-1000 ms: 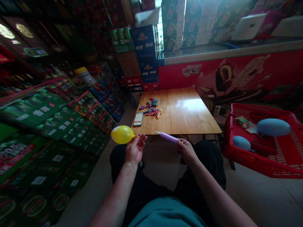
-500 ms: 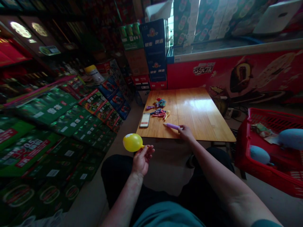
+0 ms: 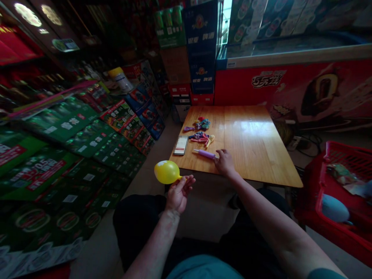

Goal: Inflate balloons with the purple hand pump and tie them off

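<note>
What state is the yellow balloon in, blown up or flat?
Blown up: the yellow balloon is swollen and rounded, with the left hand holding its narrow end. Whether it is tied, I cannot tell.

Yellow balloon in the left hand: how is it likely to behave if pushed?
The yellow balloon looks inflated and rounded, so it is probably very light and apt to roll. Stretched smooth as it looks, it may dent under pressure and could burst. Its narrow neck, pinched in the left hand, is likely floppier.
</note>
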### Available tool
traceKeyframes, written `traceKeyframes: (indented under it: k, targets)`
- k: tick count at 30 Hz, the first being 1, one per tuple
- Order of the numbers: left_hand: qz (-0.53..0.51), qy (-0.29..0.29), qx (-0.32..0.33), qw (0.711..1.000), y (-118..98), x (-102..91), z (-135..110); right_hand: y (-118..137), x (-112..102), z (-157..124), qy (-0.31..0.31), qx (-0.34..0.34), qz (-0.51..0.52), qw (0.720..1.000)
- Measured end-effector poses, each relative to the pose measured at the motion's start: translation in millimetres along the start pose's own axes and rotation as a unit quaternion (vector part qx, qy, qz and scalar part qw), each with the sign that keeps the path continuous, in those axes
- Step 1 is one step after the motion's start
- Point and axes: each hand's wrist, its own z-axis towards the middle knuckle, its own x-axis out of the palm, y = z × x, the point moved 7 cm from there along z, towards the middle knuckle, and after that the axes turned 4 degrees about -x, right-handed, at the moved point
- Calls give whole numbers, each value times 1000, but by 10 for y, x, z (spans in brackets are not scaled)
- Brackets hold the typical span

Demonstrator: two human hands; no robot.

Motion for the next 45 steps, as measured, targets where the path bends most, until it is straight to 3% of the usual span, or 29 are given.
traceKeyframes:
  k: [2,4,8,10,12,14,24,31,37,42,45]
  targets:
    - [8,5,16,1000,-14,41,18,118,33,-141,18,3,32,999]
    - [28,17,43,999,-20,87,28,248,171,-380,77,15,83,993]
    - [74,36,75,994,54,140,30,532,609,-1042,240,48,241,939]
    - [106,42,78,990,111,139,23,593,801,-1336,274,160,467,825]
    - [134,48,86,986,145,128,7,615,894,-1504,263,238,592,724]
    - [146,51,96,983,156,108,-12,596,908,-1563,247,266,622,694]
    - [142,69,108,981,167,109,-31,705,940,-1663,245,298,631,673]
    - [134,101,87,982,37,81,-87,733,981,-1709,217,299,620,692]
    - [88,107,32,990,18,20,-140,812,1072,-1686,176,262,579,752]
    - [79,89,-63,991,195,-170,-270,799,1158,-1656,148,230,486,830]
    - [101,72,-95,988,231,-310,-330,767,1204,-1658,145,225,440,857]
